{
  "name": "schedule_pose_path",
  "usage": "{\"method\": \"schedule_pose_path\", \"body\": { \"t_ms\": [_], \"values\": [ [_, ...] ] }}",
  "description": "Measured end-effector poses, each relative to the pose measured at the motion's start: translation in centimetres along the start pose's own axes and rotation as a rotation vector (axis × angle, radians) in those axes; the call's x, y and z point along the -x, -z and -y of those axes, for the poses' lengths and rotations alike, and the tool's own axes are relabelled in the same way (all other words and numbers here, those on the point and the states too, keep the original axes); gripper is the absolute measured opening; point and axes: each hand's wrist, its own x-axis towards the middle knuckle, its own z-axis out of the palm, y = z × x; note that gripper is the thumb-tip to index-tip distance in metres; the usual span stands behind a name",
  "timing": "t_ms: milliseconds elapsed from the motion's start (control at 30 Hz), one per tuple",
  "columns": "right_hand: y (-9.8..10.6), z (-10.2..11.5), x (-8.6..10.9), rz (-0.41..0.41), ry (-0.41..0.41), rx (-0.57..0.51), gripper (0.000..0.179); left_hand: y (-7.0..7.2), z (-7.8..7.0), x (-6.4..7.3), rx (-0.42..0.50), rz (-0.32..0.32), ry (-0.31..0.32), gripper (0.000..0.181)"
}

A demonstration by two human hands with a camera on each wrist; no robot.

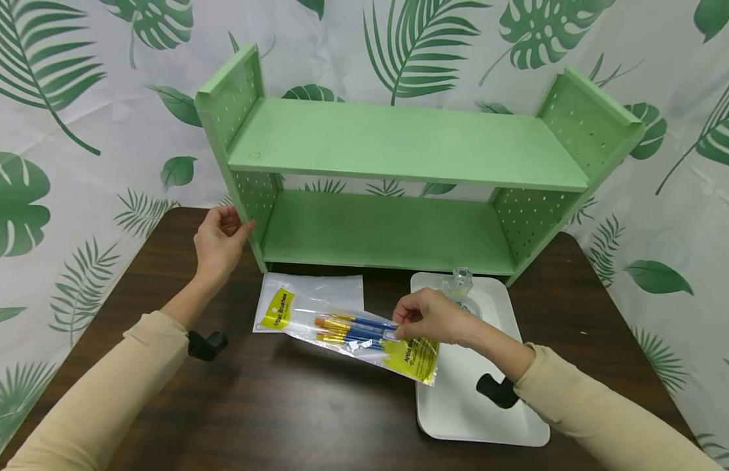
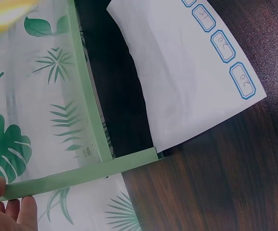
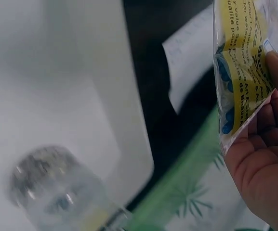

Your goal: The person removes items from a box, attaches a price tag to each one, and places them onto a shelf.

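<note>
My left hand (image 1: 219, 241) holds the front edge of the left side panel of a green two-tier shelf (image 1: 364, 226); in the left wrist view its thumb and fingertips (image 2: 28, 210) pinch that edge. Between thumb and fingers of my right hand (image 1: 429, 317) is a clear plastic packet of artist brushes (image 1: 355, 337) with yellow labels and blue handles. It is held up in front of the shelf, its right end overlapping the tray's left edge in the head view. A small blue-edged label (image 1: 391, 335) sits on the packet by my thumb. The right wrist view shows the packet's yellow printed end (image 3: 242, 62).
A white sheet (image 2: 177, 72) with blue-framed handwritten labels lies partly under the shelf's front left. To the right, a white tray (image 1: 476, 412) holds a clear glass or plastic container (image 1: 459, 282). Everything stands on a dark wooden table (image 1: 317, 418) before a leaf-patterned cloth.
</note>
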Motion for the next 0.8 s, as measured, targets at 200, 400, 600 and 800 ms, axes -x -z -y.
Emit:
{"method": "schedule_pose_path", "body": {
  "t_ms": [200,400,600,800],
  "values": [
    [2.7,1.4,0.7,0.005,0.021,0.015,0.007,0.0,0.1,-0.1,0.000,-0.001,-0.007,0.033],
    [5.2,2.6,1.1,0.002,0.054,-0.007,0.008,0.0,0.2,-0.1,-0.014,-0.002,-0.007,0.033],
    [7.5,4.0,1.0,-0.028,0.042,0.000,0.010,-0.1,0.3,0.0,-0.006,-0.005,-0.006,0.034],
    [9.8,5.6,0.7,-0.059,0.035,0.010,0.012,-0.1,0.3,0.1,-0.002,0.003,0.004,0.034]
  ]
}}
